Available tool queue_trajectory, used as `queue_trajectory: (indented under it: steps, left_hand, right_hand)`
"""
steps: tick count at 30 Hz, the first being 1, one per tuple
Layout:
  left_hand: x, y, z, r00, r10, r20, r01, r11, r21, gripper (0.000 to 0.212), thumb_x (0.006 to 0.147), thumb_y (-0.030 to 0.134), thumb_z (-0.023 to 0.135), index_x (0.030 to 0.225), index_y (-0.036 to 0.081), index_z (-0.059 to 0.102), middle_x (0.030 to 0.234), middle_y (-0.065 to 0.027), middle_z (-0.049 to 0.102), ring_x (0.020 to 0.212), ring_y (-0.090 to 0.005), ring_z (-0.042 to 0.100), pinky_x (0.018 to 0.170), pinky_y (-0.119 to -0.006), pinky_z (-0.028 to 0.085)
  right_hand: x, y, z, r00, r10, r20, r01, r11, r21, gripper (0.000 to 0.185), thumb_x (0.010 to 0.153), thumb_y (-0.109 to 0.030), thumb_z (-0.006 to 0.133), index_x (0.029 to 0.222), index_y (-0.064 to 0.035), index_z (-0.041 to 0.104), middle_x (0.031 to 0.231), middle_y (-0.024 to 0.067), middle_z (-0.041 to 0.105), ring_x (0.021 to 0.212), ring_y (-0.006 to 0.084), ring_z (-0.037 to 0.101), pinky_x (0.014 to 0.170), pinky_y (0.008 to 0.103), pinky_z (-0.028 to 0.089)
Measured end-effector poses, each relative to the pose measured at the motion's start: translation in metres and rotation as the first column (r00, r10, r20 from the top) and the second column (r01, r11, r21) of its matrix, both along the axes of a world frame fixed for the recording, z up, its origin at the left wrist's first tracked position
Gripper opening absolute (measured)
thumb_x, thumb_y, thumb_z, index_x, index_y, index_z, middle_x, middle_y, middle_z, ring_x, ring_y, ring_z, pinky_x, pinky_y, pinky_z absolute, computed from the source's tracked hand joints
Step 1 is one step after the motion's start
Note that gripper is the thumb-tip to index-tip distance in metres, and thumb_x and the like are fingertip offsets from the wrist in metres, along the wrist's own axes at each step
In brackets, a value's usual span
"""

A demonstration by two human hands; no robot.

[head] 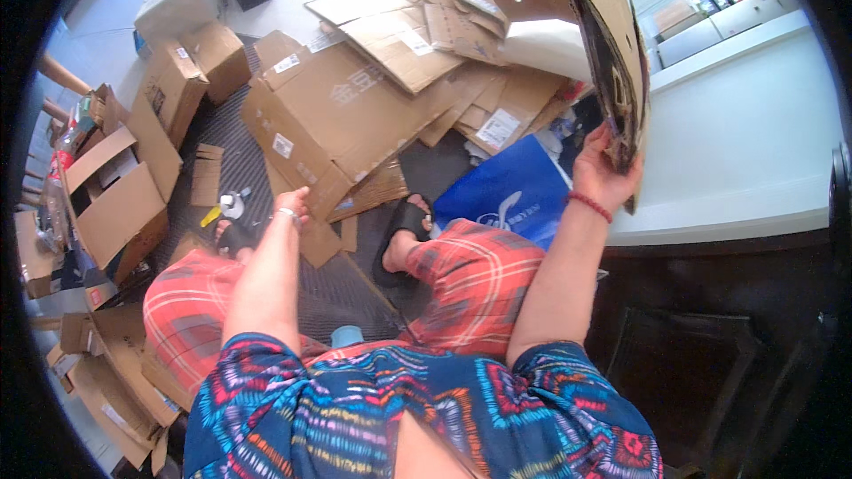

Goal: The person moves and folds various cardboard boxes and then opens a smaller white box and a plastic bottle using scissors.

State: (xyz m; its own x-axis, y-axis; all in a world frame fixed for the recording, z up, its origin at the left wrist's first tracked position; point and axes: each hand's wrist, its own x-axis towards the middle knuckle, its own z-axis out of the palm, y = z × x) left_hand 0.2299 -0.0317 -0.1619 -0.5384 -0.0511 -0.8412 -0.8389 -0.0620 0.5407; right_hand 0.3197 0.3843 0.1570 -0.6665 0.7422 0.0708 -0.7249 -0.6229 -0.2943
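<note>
My right hand, a red beaded bracelet at its wrist, grips the lower end of a stack of flattened cardboard that stands upright at the right. My left hand, with a silver-coloured bangle, is at the near edge of a large flattened cardboard box that lies tilted in front of me. Its fingers are curled near that edge; whether they hold it cannot be told. A blue bag with white print lies between my right knee and the cardboard. More flattened cardboard rests on top of the large box.
Open cardboard boxes and folded pieces crowd the left side. A yellow-handled item and a small white roll-like object lie by my left foot. A white ledge and a dark panelled door stand at the right.
</note>
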Motion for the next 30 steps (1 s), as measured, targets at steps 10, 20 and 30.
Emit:
queue_trajectory:
  steps: [10,20,30]
  left_hand:
    - [0.008,0.025,0.044,0.977,0.211,0.03,-0.213,0.962,0.169,0.027,0.077,0.026,0.06,0.094,0.007,0.051,0.082,-0.0041,0.054,0.069,-0.018,0.053,0.054,-0.031,0.043]
    - [0.019,0.059,0.16,0.965,0.052,-0.255,0.067,0.899,0.434,0.022,0.078,0.022,0.06,0.093,0.007,0.051,0.087,-0.0097,0.06,0.074,-0.02,0.06,0.06,-0.033,0.05]
    - [0.02,-0.073,0.356,0.62,-0.369,-0.692,0.365,0.917,-0.162,0.026,0.078,0.019,0.058,0.098,0.004,0.052,0.088,-0.0053,0.059,0.078,-0.012,0.057,0.067,-0.023,0.045]
  right_hand:
    - [0.028,0.0,0.034,0.995,-0.087,-0.04,0.087,0.996,0.012,0.043,0.072,-0.02,0.055,0.108,0.0038,0.05,0.105,0.0189,0.052,0.097,0.0354,0.048,0.074,0.0362,0.052]
    - [0.035,-0.009,0.057,0.974,0.213,-0.081,-0.214,0.977,0.002,0.048,0.069,-0.014,0.06,0.111,0.005,0.046,0.109,0.0214,0.051,0.098,0.0393,0.048,0.079,0.0402,0.049]
    - [-0.056,-0.058,0.057,0.946,0.314,0.074,-0.319,0.946,0.059,0.03,0.078,-0.013,0.055,0.104,0.002,0.051,0.105,0.0148,0.056,0.097,0.0282,0.053,0.086,0.0421,0.042]
